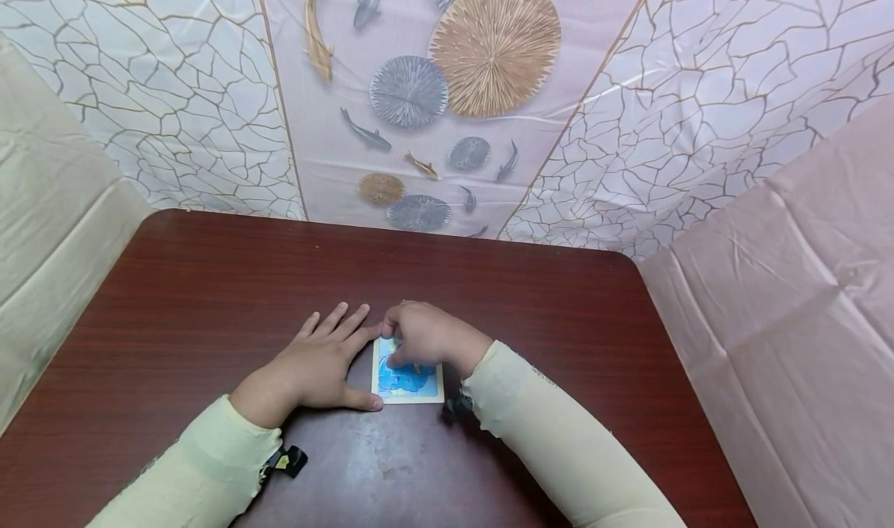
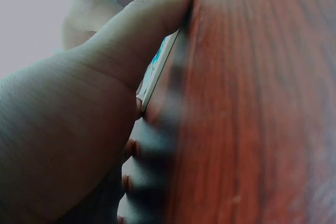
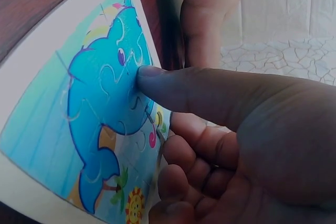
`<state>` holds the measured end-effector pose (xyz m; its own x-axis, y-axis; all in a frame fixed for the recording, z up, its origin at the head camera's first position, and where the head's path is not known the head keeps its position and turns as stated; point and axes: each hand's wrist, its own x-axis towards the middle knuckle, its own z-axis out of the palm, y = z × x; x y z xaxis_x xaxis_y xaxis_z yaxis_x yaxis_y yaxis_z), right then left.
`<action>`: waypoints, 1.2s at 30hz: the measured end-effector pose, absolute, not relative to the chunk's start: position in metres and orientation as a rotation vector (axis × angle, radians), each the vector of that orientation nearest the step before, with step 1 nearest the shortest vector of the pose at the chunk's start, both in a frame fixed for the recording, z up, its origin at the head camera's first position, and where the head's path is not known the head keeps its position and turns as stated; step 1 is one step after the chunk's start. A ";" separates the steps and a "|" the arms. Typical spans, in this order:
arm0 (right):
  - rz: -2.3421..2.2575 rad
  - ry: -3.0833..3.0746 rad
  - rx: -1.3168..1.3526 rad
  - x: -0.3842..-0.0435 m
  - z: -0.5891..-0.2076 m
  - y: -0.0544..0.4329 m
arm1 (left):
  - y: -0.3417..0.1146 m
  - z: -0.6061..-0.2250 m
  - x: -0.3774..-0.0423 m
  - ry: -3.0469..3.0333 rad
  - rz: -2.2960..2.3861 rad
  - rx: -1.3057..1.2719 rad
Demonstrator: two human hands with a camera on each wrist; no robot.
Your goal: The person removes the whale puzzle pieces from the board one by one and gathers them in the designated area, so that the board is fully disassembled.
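A small jigsaw puzzle [image 1: 407, 392] with a blue dolphin picture and a pale border lies on the dark red wooden table. My left hand [image 1: 314, 369] is spread flat at its left side, thumb tip on the near left corner and index fingertip at the far left corner. My right hand [image 1: 429, 334] is over the far part of the puzzle. In the right wrist view its thumb [image 3: 163, 80] presses on the dolphin [image 3: 97, 95], while the other fingers curl in at the picture's edge. A piece seam shows beside these fingertips; the hand hides part of the picture.
The table [image 1: 209, 279] stretches around the puzzle on all sides. Patterned sheeting [image 1: 202, 85] with fish and round leaf designs hangs behind it, and plain pale cloth [image 1: 789, 303] hangs at the sides. A black wrist camera [image 1: 288, 461] sits at the left sleeve.
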<state>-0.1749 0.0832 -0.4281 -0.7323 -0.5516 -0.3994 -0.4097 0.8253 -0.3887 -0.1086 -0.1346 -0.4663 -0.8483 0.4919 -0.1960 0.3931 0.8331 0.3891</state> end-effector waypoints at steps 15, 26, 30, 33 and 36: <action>-0.463 2.557 -0.720 -0.165 -0.432 0.090 | -0.134 -0.467 -0.108 2.727 0.497 0.679; -0.636 2.535 -0.851 -0.160 -0.440 0.100 | -0.135 -0.469 -0.109 2.713 0.491 0.672; -0.655 2.537 -0.922 -0.157 -0.443 0.102 | -0.135 -0.469 -0.109 2.710 0.487 0.676; -0.665 2.553 -0.974 -0.156 -0.446 0.102 | -0.135 -0.469 -0.109 2.711 0.486 0.674; -0.694 2.566 -1.002 -0.154 -0.448 0.103 | -0.135 -0.469 -0.109 2.713 0.492 0.673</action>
<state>-0.1538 0.1030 -0.4480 -0.7120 -0.6951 -0.0993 -0.5504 0.6403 -0.5358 -0.1090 -0.1348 -0.4689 -0.8443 0.4948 -0.2057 0.3911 0.8315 0.3946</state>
